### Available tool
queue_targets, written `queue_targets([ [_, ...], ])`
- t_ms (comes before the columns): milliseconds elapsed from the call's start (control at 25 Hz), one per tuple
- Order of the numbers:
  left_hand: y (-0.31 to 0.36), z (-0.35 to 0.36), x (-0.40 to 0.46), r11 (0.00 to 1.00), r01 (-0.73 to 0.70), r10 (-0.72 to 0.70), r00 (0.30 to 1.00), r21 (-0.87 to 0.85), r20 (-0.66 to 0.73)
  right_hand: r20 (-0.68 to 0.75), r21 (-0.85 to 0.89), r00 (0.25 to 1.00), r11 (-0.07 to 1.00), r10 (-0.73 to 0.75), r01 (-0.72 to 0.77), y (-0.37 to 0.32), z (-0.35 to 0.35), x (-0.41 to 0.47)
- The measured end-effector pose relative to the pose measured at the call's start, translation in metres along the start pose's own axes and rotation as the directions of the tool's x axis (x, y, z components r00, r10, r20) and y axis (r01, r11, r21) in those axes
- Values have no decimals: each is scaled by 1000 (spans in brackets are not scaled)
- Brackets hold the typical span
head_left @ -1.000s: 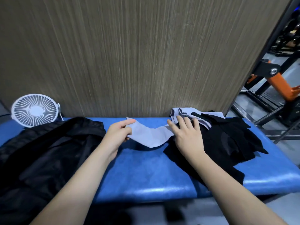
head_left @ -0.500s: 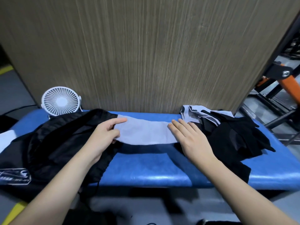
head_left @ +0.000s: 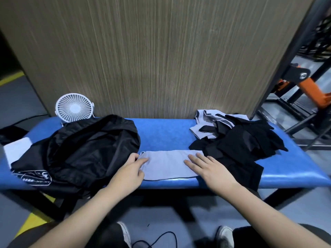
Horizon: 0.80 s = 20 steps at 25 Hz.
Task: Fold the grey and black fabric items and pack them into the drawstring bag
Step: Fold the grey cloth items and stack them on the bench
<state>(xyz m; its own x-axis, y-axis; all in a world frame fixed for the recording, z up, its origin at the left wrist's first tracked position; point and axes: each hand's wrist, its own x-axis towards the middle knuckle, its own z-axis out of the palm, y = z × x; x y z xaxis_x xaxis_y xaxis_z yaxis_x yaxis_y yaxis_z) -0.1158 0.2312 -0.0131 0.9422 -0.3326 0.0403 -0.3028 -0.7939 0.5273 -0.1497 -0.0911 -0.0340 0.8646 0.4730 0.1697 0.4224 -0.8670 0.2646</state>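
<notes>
A grey fabric piece (head_left: 166,164) lies flat as a long strip near the front edge of the blue bench (head_left: 164,135). My left hand (head_left: 130,171) holds its left end, thumb behind the edge and fingers on top. My right hand (head_left: 209,169) rests flat on its right end with fingers straight. A heap of black and grey fabric items (head_left: 236,140) sits at the right of the bench. The black drawstring bag (head_left: 80,151) lies crumpled on the left, a white logo near its front corner.
A small white fan (head_left: 74,107) stands at the back left against the wood-grain panel (head_left: 152,54). Orange and black gym equipment (head_left: 304,86) is at the right. My shoes and a black cord (head_left: 157,238) are on the floor below.
The grey piece has come toward the front edge of the bench and now lies flat. Both hands moved with it, and the view has tilted down.
</notes>
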Motion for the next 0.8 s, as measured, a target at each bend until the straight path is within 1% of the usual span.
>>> queue_targets([
  [80, 4, 6, -5, 996, -16, 21, 999, 92, -50, 61, 90, 997, 995, 44, -49, 1, -7, -1],
  [160, 6, 12, -9, 987, -25, 44, 992, 156, -115, 105, 220, 994, 975, 16, -38, 5, -17, -3],
  [200, 6, 14, -10, 983, -36, 61, 989, 182, -133, 165, 310, 986, 949, 5, -57, 7, -23, -5],
  [240, 6, 15, -10, 976, -60, 92, 985, 210, -143, 193, 381, 981, 921, 5, -79, 9, -29, -6],
  [360, 9, 13, -4, 935, -182, 227, 967, 304, -118, 123, 532, 991, 839, 61, -118, 12, -36, -3],
  [480, 14, 16, 3, 902, -249, 287, 956, 352, -59, 143, 513, 985, 845, 94, -155, 11, -28, 3],
  [600, 5, 28, 9, 882, -259, 266, 963, 394, 38, 204, 388, 975, 907, 87, -162, 15, -14, 6],
  [680, -3, 30, 11, 867, -277, 275, 959, 415, 65, 226, 320, 972, 936, 71, -143, 17, -6, 6],
  [800, -6, 27, 12, 862, -289, 278, 957, 417, 88, 247, 338, 965, 925, 90, -173, 21, -2, 4],
])
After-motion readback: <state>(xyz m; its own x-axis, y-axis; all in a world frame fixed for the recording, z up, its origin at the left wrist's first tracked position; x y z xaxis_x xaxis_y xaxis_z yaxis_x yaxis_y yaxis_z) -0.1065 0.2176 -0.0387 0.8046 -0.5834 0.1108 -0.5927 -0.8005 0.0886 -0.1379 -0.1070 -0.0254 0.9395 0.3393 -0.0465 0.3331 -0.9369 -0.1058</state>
